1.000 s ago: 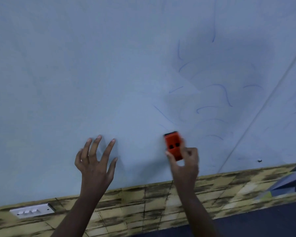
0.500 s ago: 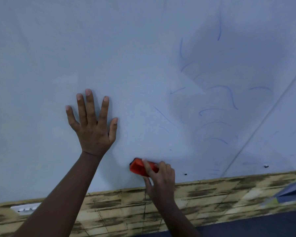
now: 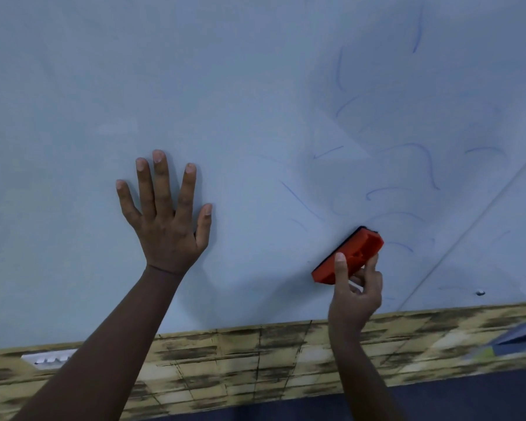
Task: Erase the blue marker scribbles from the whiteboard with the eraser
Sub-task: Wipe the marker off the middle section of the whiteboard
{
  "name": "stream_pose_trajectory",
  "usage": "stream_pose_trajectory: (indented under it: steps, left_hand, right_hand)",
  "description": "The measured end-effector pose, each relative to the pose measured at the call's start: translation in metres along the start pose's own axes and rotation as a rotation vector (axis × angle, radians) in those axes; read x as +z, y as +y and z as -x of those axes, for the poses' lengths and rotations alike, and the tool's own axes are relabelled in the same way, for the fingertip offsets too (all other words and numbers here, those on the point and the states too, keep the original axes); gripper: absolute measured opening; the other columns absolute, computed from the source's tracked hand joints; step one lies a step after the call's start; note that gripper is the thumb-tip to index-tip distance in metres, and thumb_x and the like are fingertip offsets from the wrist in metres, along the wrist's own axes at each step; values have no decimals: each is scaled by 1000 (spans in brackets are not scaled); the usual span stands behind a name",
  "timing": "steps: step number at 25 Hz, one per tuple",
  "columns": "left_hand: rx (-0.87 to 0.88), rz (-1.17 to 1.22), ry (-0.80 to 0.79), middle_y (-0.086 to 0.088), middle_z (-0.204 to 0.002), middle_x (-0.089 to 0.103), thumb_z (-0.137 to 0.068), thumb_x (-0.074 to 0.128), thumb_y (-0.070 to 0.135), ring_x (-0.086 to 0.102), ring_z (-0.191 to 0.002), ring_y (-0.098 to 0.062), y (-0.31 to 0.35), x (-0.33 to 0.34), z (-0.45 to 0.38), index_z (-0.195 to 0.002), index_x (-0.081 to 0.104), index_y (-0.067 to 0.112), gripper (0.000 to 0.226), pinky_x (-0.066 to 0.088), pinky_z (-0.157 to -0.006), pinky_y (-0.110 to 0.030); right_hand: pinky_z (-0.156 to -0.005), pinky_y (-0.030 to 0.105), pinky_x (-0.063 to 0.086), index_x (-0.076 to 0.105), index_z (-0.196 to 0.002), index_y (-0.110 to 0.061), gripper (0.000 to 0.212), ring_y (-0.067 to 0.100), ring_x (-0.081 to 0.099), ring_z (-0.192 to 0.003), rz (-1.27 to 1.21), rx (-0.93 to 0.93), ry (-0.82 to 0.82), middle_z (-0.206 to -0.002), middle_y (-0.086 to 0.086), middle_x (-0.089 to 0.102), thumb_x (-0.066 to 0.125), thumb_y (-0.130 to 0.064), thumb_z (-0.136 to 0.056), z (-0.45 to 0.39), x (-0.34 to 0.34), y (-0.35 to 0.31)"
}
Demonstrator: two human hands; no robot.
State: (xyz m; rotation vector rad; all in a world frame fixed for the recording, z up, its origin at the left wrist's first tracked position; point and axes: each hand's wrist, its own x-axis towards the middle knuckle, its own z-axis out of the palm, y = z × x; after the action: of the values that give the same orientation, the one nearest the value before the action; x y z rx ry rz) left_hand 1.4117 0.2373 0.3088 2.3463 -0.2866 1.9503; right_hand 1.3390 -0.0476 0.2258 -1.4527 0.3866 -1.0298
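One hand (image 3: pixel 354 294) holds eraser (image 3: pixel 351 255) against whiteboard (image 3: pixel 225 86).

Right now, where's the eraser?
Head view, lower right: the orange eraser is gripped by the right hand against the whiteboard, just below the blue scribbles, right of the flat left hand.

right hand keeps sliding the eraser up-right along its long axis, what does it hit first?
Likely the faint blue arc just past the eraser held by the right hand; no solid obstacle shows.
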Motion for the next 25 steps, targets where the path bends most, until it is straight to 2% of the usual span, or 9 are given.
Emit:
stream_pose_trajectory:
  steps: [3,5,7,9,12,16,19,22,25]
  left_hand:
    - [-13,-5,3,-18,-173,16,-109,40,43,0,-165,-29,1,0,0,-170,16,22,69,5,-130,-60]
    - [-19,2,8,-23,-168,22,-109,40,42,0,-165,-29,1,0,0,-170,16,22,69,4,-130,-59]
    - [-10,4,13,-19,-174,15,-109,41,42,1,-165,-30,1,0,1,-170,18,22,68,5,-130,-59]
    - [13,6,22,-11,-178,3,-109,41,43,2,-165,-30,-1,0,2,-170,18,22,69,4,-130,-59]
    - [21,9,27,-7,-178,-1,-108,41,43,2,-165,-29,-2,1,3,-170,18,22,69,3,-131,-58]
    - [10,10,28,-7,-179,-1,-108,41,43,1,-165,-30,-1,1,4,-170,18,22,70,3,-130,-58]
    - [6,11,28,-7,-179,-1,-108,41,43,1,-165,-29,0,1,4,-170,18,23,69,3,-131,-58]
    - [5,16,28,-6,-179,-1,-108,41,43,1,-165,-29,0,1,3,-170,18,23,69,3,-130,-58]
    - [23,9,22,-7,-179,0,-108,41,43,1,-165,-29,-1,0,3,-170,18,22,69,4,-130,-58]
  right_hand:
    - [-61,33,61,63,-132,-11,58,7,65,-78,214,-43,-164,-97,1,55,75,-48,-89,44,2,24]
    - [-55,35,57,55,-138,-22,64,15,60,-79,580,-333,-509,-96,-2,53,77,-52,-85,76,-6,54]
    - [-51,29,51,46,-145,-30,82,20,60,-80,789,-579,-728,-98,0,55,84,-50,-75,94,-13,77]
    - [-51,26,47,49,-148,-28,87,19,59,-78,744,-560,-694,-96,-1,56,89,-48,-73,86,-10,66]
    - [-57,26,50,61,-141,-17,76,12,59,-74,528,-380,-370,-92,-5,57,83,-55,-79,44,-8,26]
    - [-66,20,55,53,-149,-10,78,8,58,-72,280,-274,-71,-88,0,57,80,-47,-86,-17,-5,-29]
    - [-66,34,59,60,-141,-13,70,14,59,-73,224,-297,-166,-90,-1,54,77,-54,-87,2,22,-45]
    - [-62,27,53,48,-154,-27,78,14,53,-77,340,-495,-372,-93,-4,48,79,-48,-85,40,42,-47]
    - [-53,31,51,43,-155,-38,81,15,50,-76,492,-686,-446,-91,-3,48,77,-54,-83,29,40,-62]
